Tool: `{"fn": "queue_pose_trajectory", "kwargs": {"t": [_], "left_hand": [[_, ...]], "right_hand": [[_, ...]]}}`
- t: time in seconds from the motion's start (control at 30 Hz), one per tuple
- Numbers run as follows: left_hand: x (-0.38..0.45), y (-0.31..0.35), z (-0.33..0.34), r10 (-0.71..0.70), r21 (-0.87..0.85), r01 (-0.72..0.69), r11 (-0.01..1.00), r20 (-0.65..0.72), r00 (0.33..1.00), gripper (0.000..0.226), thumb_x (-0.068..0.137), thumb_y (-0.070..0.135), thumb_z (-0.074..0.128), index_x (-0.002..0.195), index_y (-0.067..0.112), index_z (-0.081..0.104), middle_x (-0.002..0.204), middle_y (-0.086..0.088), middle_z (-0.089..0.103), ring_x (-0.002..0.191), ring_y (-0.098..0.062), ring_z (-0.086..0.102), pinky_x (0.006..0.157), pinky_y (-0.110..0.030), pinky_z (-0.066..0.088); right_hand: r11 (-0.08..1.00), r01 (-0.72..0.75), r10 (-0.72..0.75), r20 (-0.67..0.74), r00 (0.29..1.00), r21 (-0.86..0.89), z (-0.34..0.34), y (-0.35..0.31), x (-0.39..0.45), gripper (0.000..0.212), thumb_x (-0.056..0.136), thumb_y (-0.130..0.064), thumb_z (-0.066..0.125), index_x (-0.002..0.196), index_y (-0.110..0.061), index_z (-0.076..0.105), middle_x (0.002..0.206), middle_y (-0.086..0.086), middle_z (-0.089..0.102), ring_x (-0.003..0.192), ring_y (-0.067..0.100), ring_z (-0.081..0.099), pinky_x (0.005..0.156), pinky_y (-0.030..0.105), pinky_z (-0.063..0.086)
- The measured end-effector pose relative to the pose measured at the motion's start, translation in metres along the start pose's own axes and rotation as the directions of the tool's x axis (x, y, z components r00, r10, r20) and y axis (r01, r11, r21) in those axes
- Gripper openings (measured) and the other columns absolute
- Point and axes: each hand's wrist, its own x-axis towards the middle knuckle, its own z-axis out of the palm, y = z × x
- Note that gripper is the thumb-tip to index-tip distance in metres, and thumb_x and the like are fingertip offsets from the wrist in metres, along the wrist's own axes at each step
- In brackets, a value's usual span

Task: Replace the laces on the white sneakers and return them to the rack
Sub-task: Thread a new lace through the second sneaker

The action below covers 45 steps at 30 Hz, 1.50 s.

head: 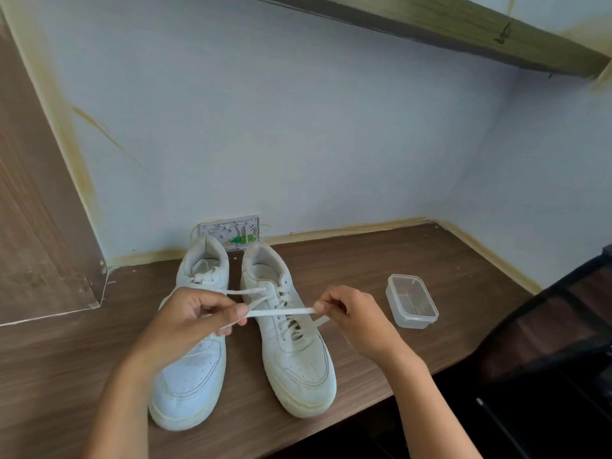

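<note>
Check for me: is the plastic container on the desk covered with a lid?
No. The clear plastic container sits open-topped on the desk, right of the sneakers, with no lid on it.

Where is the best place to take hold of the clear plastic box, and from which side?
Grip the clear plastic box across its two long walls, coming from above. It stands upright and open-topped on the table, apart from the shoes, so both walls are free.

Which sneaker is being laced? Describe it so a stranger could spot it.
On the wooden desk two white sneakers stand side by side. It is the right sneaker, nearer the clear plastic box; only its lace is stretched between both hands.
</note>
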Motion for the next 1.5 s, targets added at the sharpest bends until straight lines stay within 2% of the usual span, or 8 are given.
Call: {"fn": "queue_pose_trajectory", "kwargs": {"t": [0.13,0.27,0.5,0.6,0.8,1.03,1.23,1.5], "left_hand": [[-0.003,-0.005,-0.008,-0.071,0.115,0.067,0.991,0.031,0.997,0.042,0.057,0.062,0.075,0.069,0.023,0.079,0.060,-0.012,0.065,0.051,-0.011,0.048,0.054,-0.022,0.040],[-0.001,-0.005,-0.005,-0.147,0.225,0.133,0.965,0.045,0.988,0.027,0.077,0.047,0.076,0.064,0.024,0.078,0.049,-0.008,0.056,0.047,-0.010,0.046,0.057,-0.028,0.039],[-0.001,-0.002,0.003,-0.205,0.345,0.177,0.922,0.046,0.978,0.037,0.080,0.046,0.072,0.054,0.020,0.073,0.042,-0.004,0.054,0.043,-0.013,0.044,0.054,-0.027,0.041],[0.001,-0.004,0.003,-0.123,0.257,0.117,0.959,0.008,0.992,0.030,0.070,0.060,0.072,0.070,0.030,0.078,0.066,0.002,0.072,0.067,-0.009,0.068,0.069,-0.034,0.055],[0.012,0.004,0.033,0.113,0.141,-0.077,0.987,-0.272,0.956,0.024,0.088,0.037,0.059,0.085,0.021,0.077,0.080,0.010,0.074,0.076,-0.001,0.068,0.075,-0.022,0.053],[0.028,0.005,0.060,-0.058,-0.232,0.005,0.973,-0.221,0.974,0.030,0.085,0.037,0.059,0.083,0.013,0.077,0.077,-0.007,0.074,0.075,-0.015,0.069,0.072,-0.024,0.054],[0.030,0.004,0.055,-0.184,-0.456,0.109,0.883,-0.122,0.975,0.026,0.075,0.033,0.068,0.084,0.010,0.079,0.086,-0.015,0.073,0.084,-0.023,0.066,0.091,-0.041,0.051],[0.040,0.007,0.049,-0.129,-0.637,-0.019,0.771,-0.186,0.974,0.035,0.087,-0.003,0.056,0.117,0.011,0.067,0.089,-0.002,0.070,0.089,-0.016,0.068,0.080,-0.026,0.056]], "right_hand": [[0.990,-0.024,0.019,-0.038,0.999,-0.138,-0.001,0.012,0.002,0.016,0.097,-0.012,0.055,0.085,-0.017,0.064,0.088,-0.015,0.055,0.081,0.001,0.051,0.071,0.017,0.042],[0.980,-0.028,0.005,-0.115,0.993,-0.197,0.004,0.013,0.005,0.017,0.099,-0.009,0.050,0.101,-0.014,0.066,0.099,-0.008,0.058,0.088,0.009,0.056,0.081,0.032,0.051],[0.963,-0.065,-0.018,-0.305,0.952,-0.260,-0.003,0.015,0.008,0.049,0.088,0.017,0.045,0.119,-0.016,0.063,0.109,-0.007,0.057,0.089,0.010,0.058,0.077,0.029,0.053],[0.974,-0.001,-0.073,-0.319,0.945,-0.225,-0.001,0.012,0.009,0.044,0.092,0.011,0.046,0.121,-0.016,0.063,0.100,-0.008,0.060,0.086,0.008,0.059,0.077,0.030,0.053],[0.972,0.191,-0.134,-0.340,0.931,0.139,0.009,-0.018,0.007,0.041,0.098,-0.009,0.054,0.136,-0.022,0.046,0.103,-0.013,0.072,0.095,-0.003,0.066,0.080,0.010,0.049],[0.913,0.338,-0.288,-0.224,0.931,0.230,0.026,-0.041,0.004,0.053,0.096,-0.009,0.061,0.135,-0.033,0.034,0.098,-0.007,0.073,0.097,0.003,0.067,0.087,0.017,0.051],[0.908,0.354,-0.313,-0.200,0.929,0.225,0.032,-0.041,0.007,0.062,0.094,-0.005,0.060,0.137,-0.039,0.030,0.101,-0.009,0.066,0.097,0.003,0.066,0.086,0.018,0.052],[0.909,0.340,-0.232,-0.386,0.893,0.241,0.033,-0.040,0.009,0.045,0.093,-0.019,0.065,0.127,-0.034,0.039,0.093,-0.011,0.058,0.084,0.010,0.067,0.068,0.025,0.056]]}}
